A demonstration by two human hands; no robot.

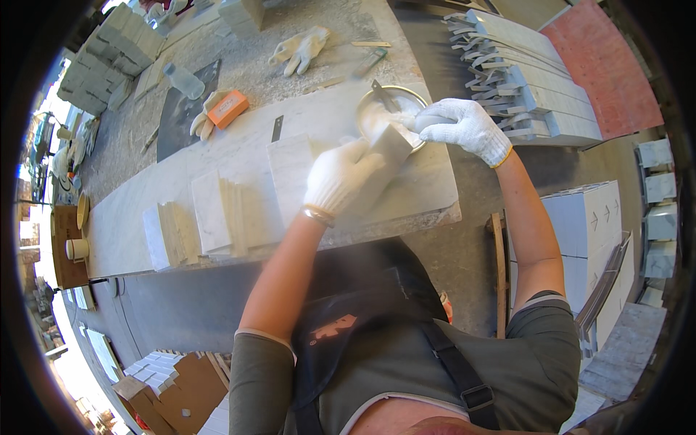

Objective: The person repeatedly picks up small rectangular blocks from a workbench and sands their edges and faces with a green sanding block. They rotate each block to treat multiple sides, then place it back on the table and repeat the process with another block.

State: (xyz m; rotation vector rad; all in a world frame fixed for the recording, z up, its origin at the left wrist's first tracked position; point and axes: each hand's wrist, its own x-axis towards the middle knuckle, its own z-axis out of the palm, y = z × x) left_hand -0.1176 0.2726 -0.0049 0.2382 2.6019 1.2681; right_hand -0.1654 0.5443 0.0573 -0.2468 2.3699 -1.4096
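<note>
My left hand (337,176), in a white knit glove, is closed on the edge of a flat grey tile (392,151), which tilts beside the near rim of a round metal bowl (419,93). White powder or paste (375,116) lies in the bowl, and a putty knife (385,97) leans in it. Over the bowl's right side is my right hand (464,129), gloved too. Its fingers are pressed together; whatever they hold is hidden. Left of my left hand, stacks of white marble tiles (212,210) stand on edge on the pale slab worktop (254,163).
Farther back on the bench lie a loose glove (300,51), an orange box (228,109), a plastic bottle (183,81) and a small dark metal piece (278,128). Strapped white stacks (533,80) stand at the far right. White cartons (580,217) are beside my right arm.
</note>
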